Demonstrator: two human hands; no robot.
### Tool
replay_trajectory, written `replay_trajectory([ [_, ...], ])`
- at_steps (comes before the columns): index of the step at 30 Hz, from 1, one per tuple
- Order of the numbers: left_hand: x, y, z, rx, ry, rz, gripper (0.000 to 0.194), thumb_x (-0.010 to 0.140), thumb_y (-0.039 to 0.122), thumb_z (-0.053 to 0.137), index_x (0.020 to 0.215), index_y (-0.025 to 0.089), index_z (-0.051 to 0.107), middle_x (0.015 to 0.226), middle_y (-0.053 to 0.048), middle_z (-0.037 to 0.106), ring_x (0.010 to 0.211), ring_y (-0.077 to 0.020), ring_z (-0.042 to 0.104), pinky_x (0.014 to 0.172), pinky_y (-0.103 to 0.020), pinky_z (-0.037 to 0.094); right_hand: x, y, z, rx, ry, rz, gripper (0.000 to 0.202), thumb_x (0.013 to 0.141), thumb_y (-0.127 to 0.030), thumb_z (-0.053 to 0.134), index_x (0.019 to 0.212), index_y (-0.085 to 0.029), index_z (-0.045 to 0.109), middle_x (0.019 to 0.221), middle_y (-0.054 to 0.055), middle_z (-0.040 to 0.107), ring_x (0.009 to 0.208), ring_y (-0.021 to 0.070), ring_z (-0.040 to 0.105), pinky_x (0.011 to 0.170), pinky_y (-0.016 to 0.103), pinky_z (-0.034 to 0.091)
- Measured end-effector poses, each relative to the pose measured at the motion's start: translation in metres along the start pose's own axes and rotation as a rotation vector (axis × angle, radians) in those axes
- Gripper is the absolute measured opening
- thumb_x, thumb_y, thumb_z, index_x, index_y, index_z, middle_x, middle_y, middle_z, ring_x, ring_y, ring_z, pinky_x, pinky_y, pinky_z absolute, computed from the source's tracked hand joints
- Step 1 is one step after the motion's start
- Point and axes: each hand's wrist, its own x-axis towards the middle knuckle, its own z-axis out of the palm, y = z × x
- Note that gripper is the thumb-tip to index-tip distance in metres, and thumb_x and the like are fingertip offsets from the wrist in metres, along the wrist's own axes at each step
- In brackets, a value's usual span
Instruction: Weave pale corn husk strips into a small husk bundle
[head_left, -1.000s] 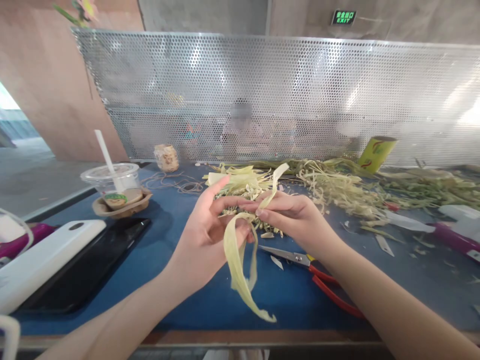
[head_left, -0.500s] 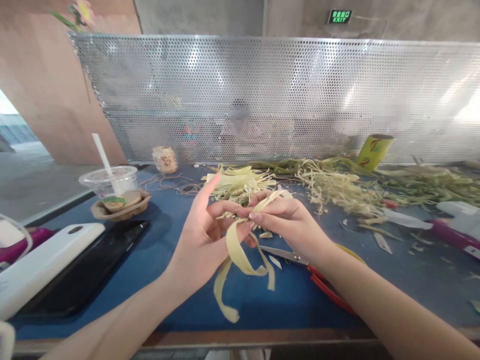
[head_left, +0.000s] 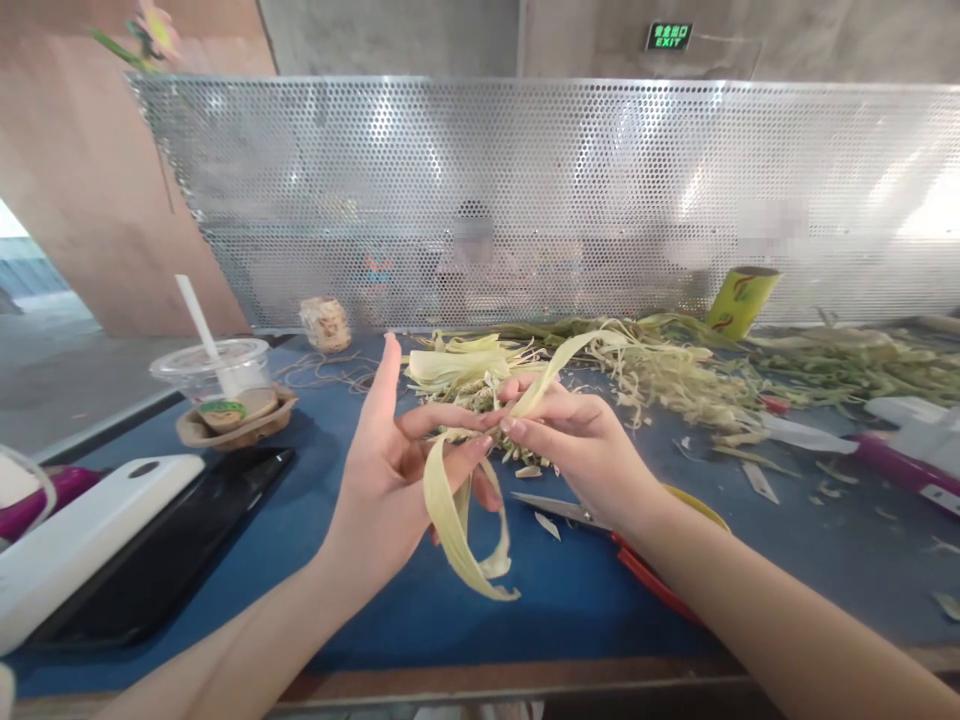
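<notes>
Pale yellow-green strips of dried leaf, like corn husk [head_left: 448, 520], hang in loops below my fingers. My left hand [head_left: 405, 470] pinches them between thumb and fingertips, with its index finger raised. Close against it, my right hand [head_left: 581, 430] pinches a strip between thumb and index finger, and one end of that strip arcs up to the right. What lies exactly between the two sets of fingertips is partly hidden. Under my right wrist lie scissors [head_left: 574, 512] with red and yellow handles. Just behind the hands is a pile of flat pale husks [head_left: 457, 362].
Shredded husk [head_left: 667, 370] spreads over the right of the blue table. A yellow-green can [head_left: 742, 303] stands behind it, near a perforated metal screen [head_left: 510, 160]. A purple-handled glue gun [head_left: 900, 470] lies right. At left are a lidded cup [head_left: 214, 370], a black phone [head_left: 165, 550] and a twine roll [head_left: 325, 324].
The strip in my right hand now stretches up and right in a longer arc. The hanging loops have swung and shifted left. Both hands stay pinched close together.
</notes>
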Motion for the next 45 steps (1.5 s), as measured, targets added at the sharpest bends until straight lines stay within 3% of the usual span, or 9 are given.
replay_trajectory([
  [3,0.001,0.001,0.001,0.003,0.009,-0.006,0.105,0.066,0.009,0.07,0.141,0.039,0.002,0.071,0.006,0.064,0.042,-0.0132,0.06,0.036,-0.021,0.046,0.0,0.001,0.0,0.077,0.01,0.064,0.006,0.072,-0.028,0.068,0.072,-0.025,0.074,0.084,0.002,0.058,0.083,0.0148,0.055,0.079,0.03,0.045],
  [7,0.001,0.001,0.001,0.009,-0.014,-0.014,0.104,0.066,0.007,0.069,0.141,0.039,0.005,0.061,0.01,0.058,0.045,-0.0133,0.061,0.035,-0.018,0.044,0.0,0.003,0.001,0.1,0.054,0.113,0.007,0.071,-0.028,0.069,0.068,-0.023,0.073,0.081,0.002,0.058,0.081,0.0146,0.055,0.08,0.03,0.044],
  [13,0.0,-0.001,0.001,-0.038,-0.093,-0.067,0.091,0.071,0.01,0.065,0.14,0.038,0.013,0.065,0.008,0.053,0.046,-0.0104,0.06,0.034,-0.016,0.042,0.0,0.002,0.001,0.023,0.079,0.093,0.011,0.072,-0.029,0.067,0.071,-0.02,0.071,0.081,0.002,0.058,0.082,0.0156,0.054,0.079,0.029,0.044],
  [19,0.001,0.0,0.0,-0.103,-0.054,-0.13,0.085,0.074,0.015,0.064,0.141,0.026,0.014,0.066,0.005,0.056,0.06,-0.017,0.065,0.035,-0.019,0.047,-0.002,-0.007,0.003,-0.192,-0.018,0.069,0.018,0.078,-0.035,0.058,0.08,-0.019,0.052,0.075,0.0,0.052,0.066,0.012,0.05,0.06,0.026,0.042],
  [22,0.004,0.0,-0.002,-0.156,-0.025,-0.118,0.089,0.072,0.016,0.066,0.142,0.022,0.011,0.063,0.007,0.056,0.05,-0.0127,0.06,0.036,-0.021,0.049,-0.004,-0.01,0.003,-0.347,-0.072,0.027,0.024,0.079,-0.039,0.058,0.072,-0.019,0.045,0.068,-0.002,0.044,0.06,0.0098,0.042,0.054,0.023,0.036],
  [25,0.006,-0.002,-0.005,-0.158,-0.031,-0.129,0.091,0.071,0.015,0.067,0.142,0.022,0.011,0.066,0.007,0.06,0.04,-0.0089,0.055,0.035,-0.022,0.05,-0.004,-0.011,0.001,-0.431,-0.218,0.12,0.026,0.082,-0.04,0.053,0.07,-0.018,0.047,0.064,-0.003,0.042,0.056,0.0086,0.037,0.05,0.022,0.032],
  [30,0.009,-0.004,-0.008,-0.134,-0.002,-0.128,0.105,0.056,0.006,0.076,0.14,0.02,0.015,0.072,0.006,0.063,0.036,-0.0079,0.054,0.029,-0.02,0.047,-0.001,-0.013,-0.004,-0.361,-0.273,0.202,0.027,0.086,-0.038,0.047,0.071,-0.016,0.052,0.057,-0.004,0.041,0.05,0.0073,0.035,0.046,0.021,0.028],
  [36,0.008,-0.005,-0.01,-0.093,-0.072,-0.1,0.104,0.061,0.005,0.073,0.141,0.019,0.008,0.069,0.005,0.063,0.058,-0.0174,0.066,0.025,-0.017,0.045,0.0,-0.018,-0.01,-0.386,-0.291,0.144,0.027,0.086,-0.03,0.047,0.066,-0.014,0.055,0.06,-0.002,0.048,0.053,0.0066,0.039,0.049,0.021,0.03],
  [45,0.009,-0.004,-0.013,-0.209,-0.101,-0.204,0.103,0.064,0.0,0.069,0.142,0.015,0.004,0.07,0.004,0.07,0.055,-0.014,0.067,0.032,-0.014,0.046,0.003,-0.025,-0.018,-0.369,-0.325,0.087,0.027,0.085,-0.025,0.051,0.06,-0.014,0.054,0.055,-0.003,0.048,0.048,0.005,0.04,0.048,0.02,0.031],
])
